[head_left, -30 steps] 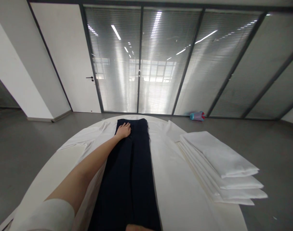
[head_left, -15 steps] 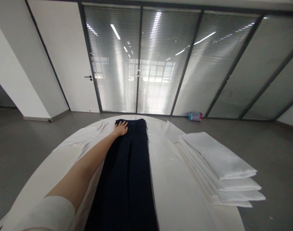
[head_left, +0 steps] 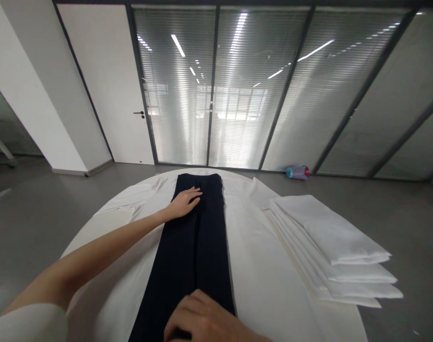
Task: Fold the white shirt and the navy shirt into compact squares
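Left hand (head_left: 183, 204): open, flat on one pair of navy trousers (head_left: 191, 247)
Right hand (head_left: 202, 318): curled at their near end, grip unclear
Folded white cloths (head_left: 330, 242): four, stacked

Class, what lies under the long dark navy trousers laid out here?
A smooth white cloth shows on both sides of the long dark navy trousers, so it appears to run beneath them. The part directly under them is covered and cannot be seen.

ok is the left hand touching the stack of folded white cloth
No, the left hand lies flat on the dark navy trousers, apart from the stack of folded white cloth further right.
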